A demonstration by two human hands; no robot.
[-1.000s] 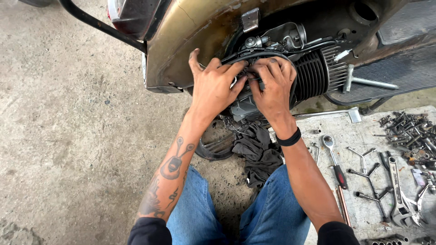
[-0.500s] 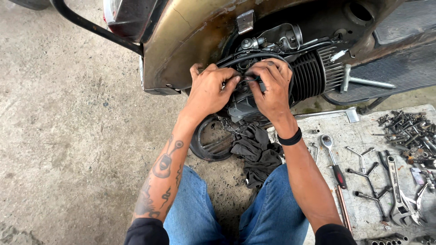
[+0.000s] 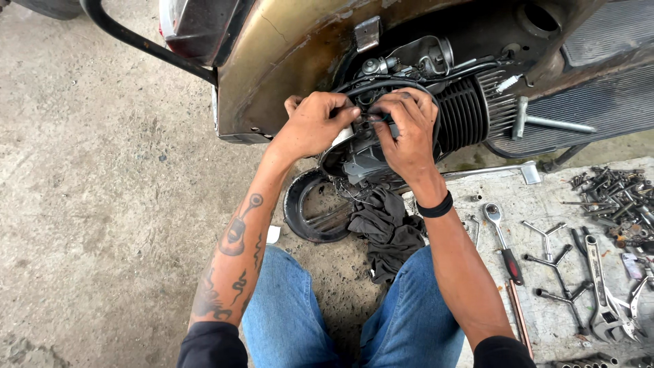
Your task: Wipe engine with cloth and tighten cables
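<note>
Fingertips of both hands meet on a small part at the dark round engine housing [image 3: 371,160] of the old brown scooter body [image 3: 286,54], just under a black rubber hose [image 3: 381,87] that loops over it. The left hand [image 3: 315,125] has its fingers curled and pressed together, tips pinching something small and pale; what exactly, too small to tell. The right hand [image 3: 407,131] lies over the housing, fingers bent down and close together, tips touching the same spot; a black wristband [image 3: 436,206] sits on that wrist. To my eye the step is seating or working a small fitting by hand: best done with both thumbs steadying, the hose kept out of the way, and no forcing. The finned grey metal cylinder [image 3: 463,112] is just right of the hands. Below lie a black ring-shaped cover [image 3: 306,211] and a dark crumpled rag [image 3: 388,228] on the concrete floor [image 3: 102,204]. A red-handled ratchet wrench [image 3: 503,242] and loose spanners lie on the mat to the right.
</note>
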